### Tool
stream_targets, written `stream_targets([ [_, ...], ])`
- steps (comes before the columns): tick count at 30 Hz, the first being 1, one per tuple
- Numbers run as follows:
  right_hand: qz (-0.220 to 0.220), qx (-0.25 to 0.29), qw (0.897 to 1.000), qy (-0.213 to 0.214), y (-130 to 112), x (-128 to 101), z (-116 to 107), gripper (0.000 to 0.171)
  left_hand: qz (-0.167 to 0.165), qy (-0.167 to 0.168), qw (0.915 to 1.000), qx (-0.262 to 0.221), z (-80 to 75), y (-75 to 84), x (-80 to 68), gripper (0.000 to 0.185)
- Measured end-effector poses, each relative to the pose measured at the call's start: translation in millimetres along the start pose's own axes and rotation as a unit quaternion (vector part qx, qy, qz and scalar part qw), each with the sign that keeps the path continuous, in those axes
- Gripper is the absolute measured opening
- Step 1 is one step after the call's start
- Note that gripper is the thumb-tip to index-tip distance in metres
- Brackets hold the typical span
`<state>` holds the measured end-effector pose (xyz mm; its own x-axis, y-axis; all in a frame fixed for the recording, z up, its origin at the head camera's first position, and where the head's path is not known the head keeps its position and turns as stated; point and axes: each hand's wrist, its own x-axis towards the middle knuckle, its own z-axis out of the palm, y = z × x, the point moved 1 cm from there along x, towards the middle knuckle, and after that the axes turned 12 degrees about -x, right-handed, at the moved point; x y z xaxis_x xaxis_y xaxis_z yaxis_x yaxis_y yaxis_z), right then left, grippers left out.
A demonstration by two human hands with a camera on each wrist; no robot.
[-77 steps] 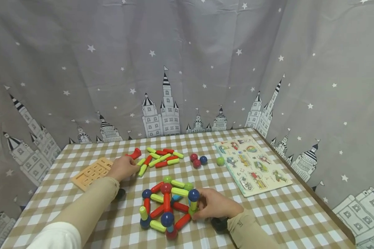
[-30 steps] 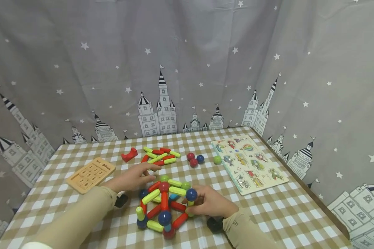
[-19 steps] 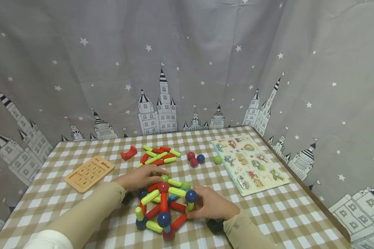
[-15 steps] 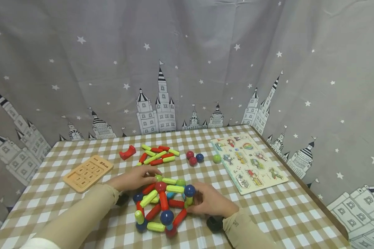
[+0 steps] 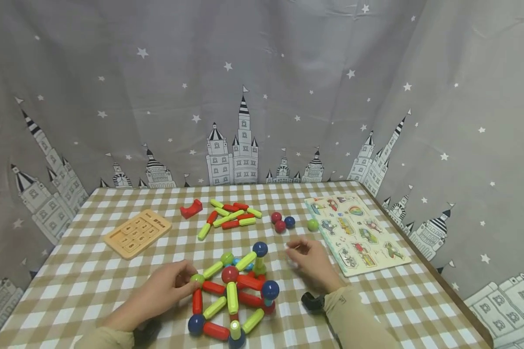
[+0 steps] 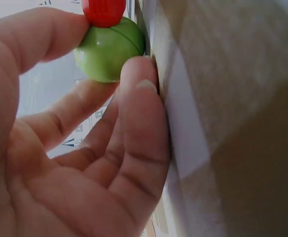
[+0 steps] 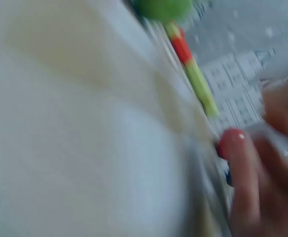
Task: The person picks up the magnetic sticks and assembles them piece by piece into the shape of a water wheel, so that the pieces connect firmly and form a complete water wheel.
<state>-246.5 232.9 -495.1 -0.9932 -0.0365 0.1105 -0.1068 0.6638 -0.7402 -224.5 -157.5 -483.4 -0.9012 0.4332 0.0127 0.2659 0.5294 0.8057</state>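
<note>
A frame of red and yellow-green magnetic rods joined by balls lies on the checked tablecloth in front of me. My left hand is at its left corner and pinches a green ball there. The left wrist view shows that green ball between thumb and forefinger, with a red rod stuck to it. My right hand is off the frame, to its right, with fingers loosely curled and nothing seen in them. The right wrist view is blurred.
Loose rods and a red curved piece lie at the back. Two red balls and a blue one sit beside a green ball. A wooden number board lies left, a picture puzzle board right, near the table edge.
The rod frame has turned and now lies flatter and nearer to me. My right hand has let go of it and drawn off to the right. My left hand came round to pinch the green ball.
</note>
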Motion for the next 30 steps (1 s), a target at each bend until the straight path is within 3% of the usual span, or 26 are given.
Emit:
stream_targets([
  [2, 0.035, -0.053, 0.996, 0.068, 10.8, 16.9, -16.8, 0.033, 0.005, 0.005, 1.0, 0.0, 1.7, 0.0, 1.7, 0.018],
  [4, 0.055, -0.122, 0.986, 0.1, 19.8, 34.3, -33.1, 0.041, 0.007, 0.004, 1.0, -0.004, 2.1, -1.5, 3.8, 0.017],
  [9, 0.041, -0.209, 0.976, 0.035, 36.4, 59.6, -43.0, 0.043, -0.009, 0.003, 0.9997, -0.021, 1.9, -7.7, 1.8, 0.018],
  [11, 0.028, -0.221, 0.974, 0.028, 33.2, 56.9, -41.6, 0.041, -0.012, 0.004, 0.9996, -0.027, 1.7, -9.0, 0.4, 0.019],
  [14, -0.018, -0.191, 0.979, 0.072, 7.0, 35.0, -40.9, 0.036, -0.011, 0.003, 0.9994, -0.034, 0.5, -8.8, -1.7, 0.02],
  [16, -0.102, -0.136, 0.981, 0.096, -26.8, 7.3, -40.5, 0.035, -0.009, 0.004, 0.9992, -0.038, -1.3, -7.4, -2.8, 0.02],
  [17, -0.164, -0.109, 0.975, 0.104, -46.4, -8.7, -38.8, 0.035, -0.008, 0.005, 0.9991, -0.042, -2.7, -6.5, -3.3, 0.021],
  [18, -0.238, -0.084, 0.962, 0.104, -66.3, -24.9, -35.4, 0.035, -0.006, 0.007, 0.9991, -0.042, -4.3, -5.9, -3.9, 0.021],
  [20, -0.381, -0.059, 0.918, 0.09, -100.3, -56.9, -26.3, 0.034, -0.009, 0.013, 0.9989, -0.043, -6.2, -3.6, -3.1, 0.021],
  [21, -0.445, -0.059, 0.89, 0.083, -113.5, -70.4, -20.2, 0.032, -0.011, 0.015, 0.9989, -0.044, -7.2, -2.7, -2.7, 0.021],
  [23, -0.53, -0.07, 0.841, 0.085, -131.7, -90.3, -6.7, 0.031, -0.016, 0.015, 0.9987, -0.046, -8.6, -1.9, -2.0, 0.021],
  [24, -0.549, -0.076, 0.828, 0.084, -136.9, -97.3, -0.2, 0.03, -0.02, 0.014, 0.9986, -0.047, -8.9, -1.8, -1.9, 0.022],
  [25, -0.556, -0.087, 0.822, 0.085, -140.0, -102.9, 5.4, 0.03, -0.023, 0.012, 0.9985, -0.048, -8.8, -2.1, -1.7, 0.022],
  [27, -0.555, -0.105, 0.82, 0.091, -140.7, -109.4, 14.8, 0.031, -0.025, 0.007, 0.9984, -0.049, -8.0, -2.7, -1.5, 0.022],
  [30, -0.53, -0.139, 0.832, 0.087, -136.5, -113.4, 24.8, 0.035, -0.031, 0.005, 0.9982, -0.052, -5.9, -3.9, -2.0, 0.024],
])
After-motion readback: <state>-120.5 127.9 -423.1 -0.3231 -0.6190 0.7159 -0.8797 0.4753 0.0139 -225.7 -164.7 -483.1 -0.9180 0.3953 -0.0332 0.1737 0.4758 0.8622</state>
